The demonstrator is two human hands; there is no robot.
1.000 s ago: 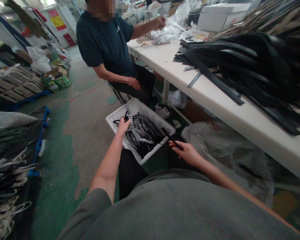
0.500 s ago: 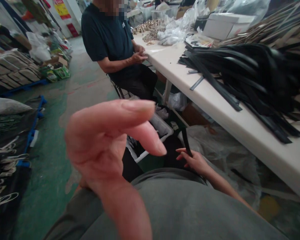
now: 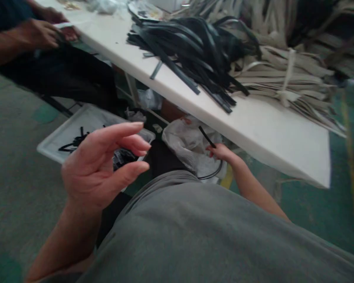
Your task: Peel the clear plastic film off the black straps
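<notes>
- The slim black strip (image 3: 207, 136), straight and narrow, sticks out at a slant from the person's right hand (image 3: 222, 152), above a crinkled, see-through plastic bag (image 3: 181, 143).
- Those right fingers are closed around its lower end; from here I can't tell exactly which fingertips press on it.
- The left hand (image 3: 91, 167) is up in front of the body, fingers bent over and thumb beneath, a clear gap between them like a loose letter C.
- Partly behind that hand sits a smooth white bin (image 3: 53, 143) with a raised rim, holding short, dark, tangled pieces (image 3: 76, 141).
- On the pale, flat table (image 3: 268, 127), glossy black strips (image 3: 191, 47) lie in a thick, fanned heap, bending over one another, their flat ends pointing towards the near edge.
- Right beside them, matt beige strips (image 3: 309, 80) lie in a long bundle, gathered by a pale tie (image 3: 289, 76).
- At the table's far end, a co-worker's hands (image 3: 37, 34) are near a thin whitish piece (image 3: 65, 25), too blurred to name.
</notes>
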